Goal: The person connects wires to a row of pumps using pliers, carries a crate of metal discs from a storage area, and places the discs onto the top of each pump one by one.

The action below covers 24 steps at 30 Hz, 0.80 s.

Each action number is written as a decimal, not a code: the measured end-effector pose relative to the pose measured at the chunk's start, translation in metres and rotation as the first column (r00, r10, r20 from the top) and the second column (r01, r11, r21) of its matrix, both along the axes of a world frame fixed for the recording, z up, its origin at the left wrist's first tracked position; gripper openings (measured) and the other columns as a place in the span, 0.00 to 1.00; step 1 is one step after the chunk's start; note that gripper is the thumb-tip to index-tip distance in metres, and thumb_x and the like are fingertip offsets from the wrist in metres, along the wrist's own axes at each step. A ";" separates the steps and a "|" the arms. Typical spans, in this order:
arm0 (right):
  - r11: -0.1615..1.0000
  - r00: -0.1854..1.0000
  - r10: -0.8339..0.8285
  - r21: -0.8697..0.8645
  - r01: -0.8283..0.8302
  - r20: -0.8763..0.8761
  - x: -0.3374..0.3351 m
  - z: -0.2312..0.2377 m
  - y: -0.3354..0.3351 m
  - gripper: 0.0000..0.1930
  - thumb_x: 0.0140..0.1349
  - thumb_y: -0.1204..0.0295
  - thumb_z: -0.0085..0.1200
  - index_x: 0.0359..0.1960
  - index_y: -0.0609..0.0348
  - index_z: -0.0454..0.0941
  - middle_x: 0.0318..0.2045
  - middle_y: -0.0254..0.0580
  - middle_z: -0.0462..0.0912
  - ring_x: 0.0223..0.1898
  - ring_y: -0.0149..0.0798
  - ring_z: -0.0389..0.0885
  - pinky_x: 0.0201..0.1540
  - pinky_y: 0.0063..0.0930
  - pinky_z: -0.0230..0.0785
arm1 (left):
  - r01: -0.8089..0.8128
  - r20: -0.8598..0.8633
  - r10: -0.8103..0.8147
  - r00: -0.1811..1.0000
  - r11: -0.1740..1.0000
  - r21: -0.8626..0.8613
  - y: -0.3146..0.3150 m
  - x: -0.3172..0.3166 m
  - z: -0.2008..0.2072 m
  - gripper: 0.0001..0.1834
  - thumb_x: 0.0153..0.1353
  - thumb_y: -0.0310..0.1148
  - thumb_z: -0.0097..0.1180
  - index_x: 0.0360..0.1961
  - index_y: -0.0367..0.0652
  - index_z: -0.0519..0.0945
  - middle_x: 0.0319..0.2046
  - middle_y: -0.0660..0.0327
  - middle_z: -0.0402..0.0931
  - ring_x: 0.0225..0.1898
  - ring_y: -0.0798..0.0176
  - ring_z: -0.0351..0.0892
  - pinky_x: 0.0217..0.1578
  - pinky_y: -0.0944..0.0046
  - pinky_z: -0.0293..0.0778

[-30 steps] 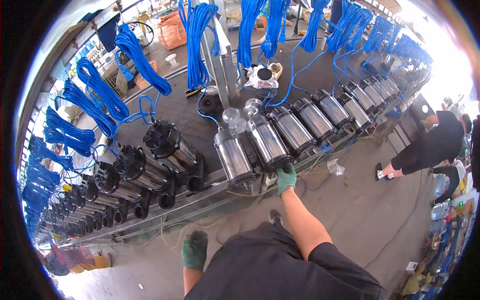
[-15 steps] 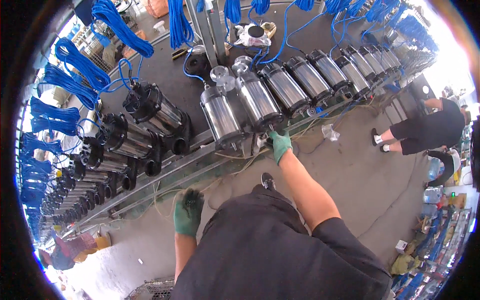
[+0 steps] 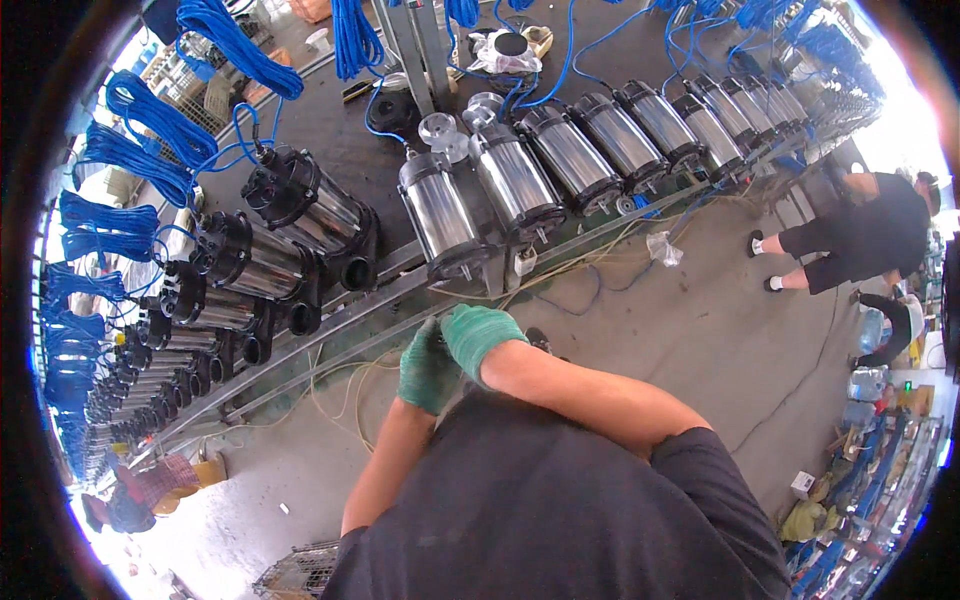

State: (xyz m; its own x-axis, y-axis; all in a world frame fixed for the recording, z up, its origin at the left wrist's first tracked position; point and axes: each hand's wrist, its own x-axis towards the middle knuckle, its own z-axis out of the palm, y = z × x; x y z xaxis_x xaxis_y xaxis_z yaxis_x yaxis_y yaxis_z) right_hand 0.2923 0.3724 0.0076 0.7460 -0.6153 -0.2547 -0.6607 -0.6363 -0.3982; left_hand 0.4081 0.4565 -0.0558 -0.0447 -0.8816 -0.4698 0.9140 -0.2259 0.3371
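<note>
In green work gloves, my left hand (image 3: 427,372) and my right hand (image 3: 484,338) meet in front of my body, just short of the bench edge. Their fingers are curled together, and anything between them is hidden. Beyond them on the bench lies the nearest steel pump motor (image 3: 438,215), its shaft end toward me. A second motor (image 3: 517,185) lies to its right, with more in a row running right. On the left stands an assembled pump (image 3: 312,208) with a black outlet. Neither hand touches a motor.
Coiled blue cables (image 3: 165,115) hang over the bench. A metal post (image 3: 408,55) rises behind the motors. Loose hoses and wires run under the bench rail (image 3: 345,310). A co-worker in black (image 3: 865,235) stands at the right; another person (image 3: 150,490) is at lower left.
My right hand has drawn back from the second motor's shaft end toward my body. My left hand has come up and right to meet it, its open fingers now curled.
</note>
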 end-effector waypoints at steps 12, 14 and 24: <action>0.993 0.997 -0.026 0.116 0.018 0.076 -0.012 -0.002 -0.009 0.10 0.63 0.69 0.55 0.42 0.57 0.84 0.42 0.52 0.86 0.46 0.54 0.86 0.47 0.46 0.79 | -0.049 0.058 0.049 0.997 0.999 -0.001 0.001 -0.008 -0.009 0.19 0.74 0.45 0.48 0.54 0.44 0.81 0.51 0.60 0.83 0.54 0.58 0.79 0.61 0.58 0.70; 0.991 0.986 -0.051 0.127 0.031 0.159 -0.014 -0.006 -0.011 0.10 0.63 0.67 0.56 0.41 0.57 0.82 0.41 0.53 0.86 0.45 0.56 0.85 0.47 0.46 0.78 | -0.097 0.075 0.093 0.993 0.994 0.045 0.001 -0.007 -0.014 0.18 0.74 0.44 0.48 0.53 0.44 0.81 0.51 0.62 0.83 0.54 0.58 0.79 0.61 0.56 0.71; 0.597 0.607 -0.680 0.792 0.131 0.412 -0.130 -0.035 -0.087 0.14 0.60 0.70 0.64 0.46 0.61 0.80 0.38 0.40 0.85 0.40 0.34 0.81 0.47 0.32 0.76 | -0.163 0.119 0.153 0.981 0.984 0.077 0.007 0.010 -0.009 0.21 0.74 0.43 0.48 0.54 0.36 0.80 0.53 0.48 0.81 0.58 0.45 0.78 0.63 0.47 0.74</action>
State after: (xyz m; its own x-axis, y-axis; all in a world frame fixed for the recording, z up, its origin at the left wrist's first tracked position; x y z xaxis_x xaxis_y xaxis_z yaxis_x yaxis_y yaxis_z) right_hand 0.1619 0.2856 -0.0273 0.5720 -0.7655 -0.2947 -0.1724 0.2391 -0.9556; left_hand 0.4183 0.4639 -0.0652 0.1488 -0.8293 -0.5386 0.8980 -0.1147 0.4248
